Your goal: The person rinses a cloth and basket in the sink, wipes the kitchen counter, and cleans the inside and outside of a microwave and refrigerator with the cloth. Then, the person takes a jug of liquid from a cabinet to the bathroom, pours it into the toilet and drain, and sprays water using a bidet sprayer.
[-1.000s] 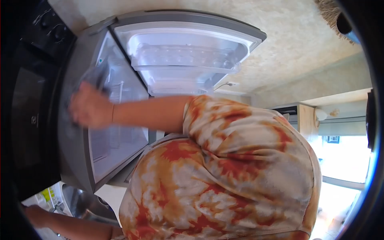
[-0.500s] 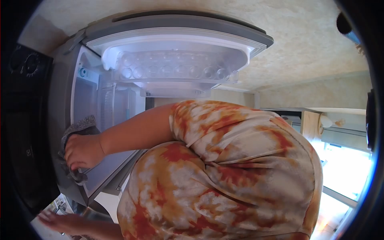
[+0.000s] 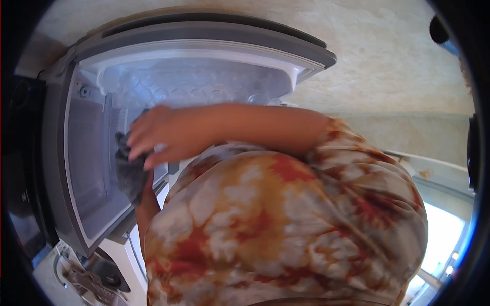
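Observation:
My right hand (image 3: 161, 133), blurred by motion, grips the upper part of a dark grey cloth (image 3: 132, 178) in front of the open fridge (image 3: 89, 148). The cloth hangs bunched beneath its fingers. From below, my left forearm (image 3: 148, 204) rises to the cloth, and my left hand is hidden behind the cloth and my right hand. The fridge door (image 3: 204, 48) stands open along the top of the view, with a clear rack of round hollows (image 3: 189, 94) on its inner side.
A black appliance (image 3: 23, 168) borders the fridge at the far left. At the lower left are a metal sink (image 3: 104, 268) and a rack (image 3: 76, 273). A pale wall (image 3: 388, 66) lies at the upper right, and a bright window (image 3: 441, 234) at the right.
My right hand has moved right, off the fridge's edge, with the cloth. My left hand has left the lower left and come up to the cloth. The view has shifted.

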`<move>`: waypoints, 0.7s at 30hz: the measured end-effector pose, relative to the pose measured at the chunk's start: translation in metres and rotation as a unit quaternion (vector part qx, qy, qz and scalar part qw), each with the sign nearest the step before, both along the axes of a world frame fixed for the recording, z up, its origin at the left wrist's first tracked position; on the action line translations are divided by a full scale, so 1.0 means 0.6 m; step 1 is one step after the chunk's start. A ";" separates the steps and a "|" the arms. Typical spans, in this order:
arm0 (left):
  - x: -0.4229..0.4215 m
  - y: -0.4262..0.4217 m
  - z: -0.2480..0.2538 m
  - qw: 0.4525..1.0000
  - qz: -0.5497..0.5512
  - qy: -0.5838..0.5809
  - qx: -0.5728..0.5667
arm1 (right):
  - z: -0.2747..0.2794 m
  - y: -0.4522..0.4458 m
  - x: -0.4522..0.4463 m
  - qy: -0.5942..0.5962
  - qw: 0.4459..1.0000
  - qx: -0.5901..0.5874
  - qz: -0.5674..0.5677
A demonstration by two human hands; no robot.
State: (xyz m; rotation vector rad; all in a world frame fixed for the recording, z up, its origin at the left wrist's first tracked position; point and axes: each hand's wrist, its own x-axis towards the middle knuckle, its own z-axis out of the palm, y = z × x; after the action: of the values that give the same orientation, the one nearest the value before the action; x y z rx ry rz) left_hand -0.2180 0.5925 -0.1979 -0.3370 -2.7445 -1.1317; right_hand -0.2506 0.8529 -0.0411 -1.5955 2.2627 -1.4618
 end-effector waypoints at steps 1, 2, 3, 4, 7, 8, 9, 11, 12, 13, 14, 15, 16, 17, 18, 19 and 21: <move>-0.026 0.028 0.023 1.000 -0.002 0.004 0.025 | 0.030 0.050 -0.003 -0.030 0.998 -0.048 -0.008; -0.049 0.034 0.014 0.999 -0.009 0.003 0.043 | 0.075 0.102 0.006 -0.052 0.996 -0.033 -0.066; -0.075 0.030 -0.015 0.997 -0.021 -0.009 0.076 | 0.093 0.148 0.012 -0.039 0.989 -0.039 -0.140; -0.101 0.022 -0.053 0.991 -0.036 -0.027 0.124 | 0.115 0.197 0.012 0.035 0.977 0.014 -0.209; -0.216 -0.003 -0.211 0.931 -0.095 -0.112 0.336 | 0.146 0.271 0.023 0.049 0.950 0.064 -0.302; -0.245 0.020 -0.197 0.931 -0.092 -0.108 0.337 | 0.143 0.281 0.024 0.056 0.934 0.110 -0.335; -0.269 0.061 -0.160 0.833 -0.086 -0.134 0.530 | 0.142 0.284 0.022 0.065 0.915 0.156 -0.368; -0.271 0.120 -0.119 0.611 -0.058 -0.163 0.773 | 0.145 0.268 0.019 0.090 0.911 0.192 -0.354; -0.255 0.143 -0.112 0.570 -0.042 -0.174 0.802 | 0.147 0.262 0.017 0.112 0.904 0.226 -0.344; -0.244 0.161 -0.107 0.538 -0.037 -0.187 0.821 | 0.151 0.262 0.013 0.074 0.907 0.230 -0.344; -0.235 0.175 -0.100 0.514 -0.036 -0.202 0.833 | 0.153 0.264 0.010 0.076 0.906 0.232 -0.345; -0.230 0.186 -0.098 0.495 -0.036 -0.217 0.841 | 0.154 0.267 0.007 0.033 0.914 0.215 -0.342; -0.232 0.193 -0.094 0.484 -0.040 -0.230 0.843 | 0.153 0.269 0.006 -0.013 0.920 0.198 -0.337; -0.234 0.200 -0.090 0.477 -0.043 -0.242 0.844 | 0.154 0.269 0.006 -0.013 0.920 0.200 -0.338; -0.237 0.206 -0.086 0.469 -0.048 -0.253 0.845 | 0.156 0.268 0.005 -0.024 0.919 0.212 -0.331; -0.239 0.212 -0.083 0.461 -0.050 -0.261 0.847 | 0.158 0.267 0.003 -0.034 0.919 0.224 -0.322; -0.234 0.222 -0.076 0.445 -0.049 -0.278 0.850 | 0.159 0.268 -0.002 -0.052 0.922 0.216 -0.316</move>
State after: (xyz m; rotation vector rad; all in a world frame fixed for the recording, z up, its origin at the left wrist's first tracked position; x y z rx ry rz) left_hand -0.3586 0.7259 -0.2437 0.2621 -0.3545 -3.4007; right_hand -0.2518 1.0136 0.0541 -0.6768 2.9069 -0.9488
